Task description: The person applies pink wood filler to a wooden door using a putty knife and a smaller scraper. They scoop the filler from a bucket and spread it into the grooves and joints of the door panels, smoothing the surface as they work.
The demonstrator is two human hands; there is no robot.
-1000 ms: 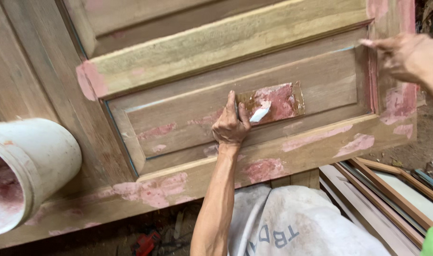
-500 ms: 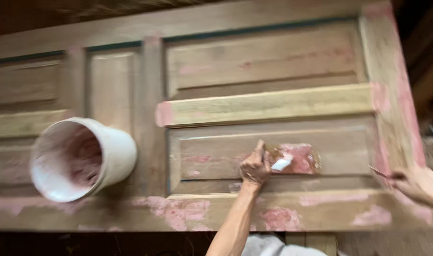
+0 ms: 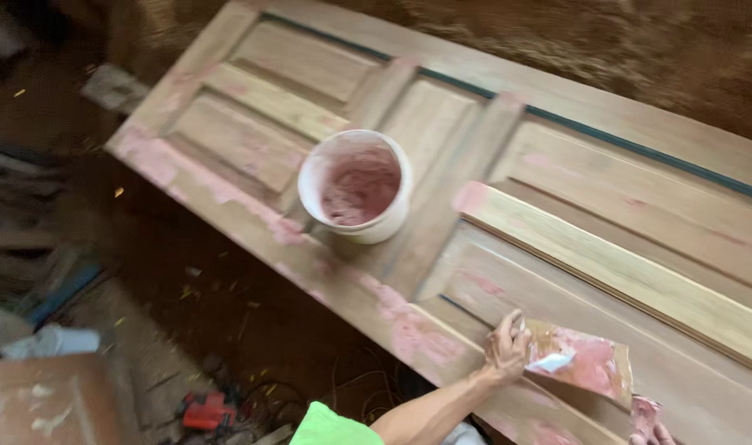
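Now, by the door:
Door: a big wooden door with sunk panels. It lies flat, low above the dirt floor. Pink patches of paste show along its near edge.
Bucket: white and round. It stands upright on the door, near the middle. Pink paste fills the inside.
Board: a small flat piece smeared with pink paste. It lies on the door, near the near edge, well apart from the bucket.
White bit: a small white blob or tool on the board. I cannot tell which.
Left hand: it rests on the door at the board's left edge. The fingers are pressed together and bent, and they touch the board.
Right hand: only the fingertips show at the bottom, just beside the door's near edge. They pinch a small scraper covered in pink paste.
Red tool: it lies on the floor, well apart from the door, with wires beside it.
Green sleeve: it shows at the bottom, below the door's near edge.
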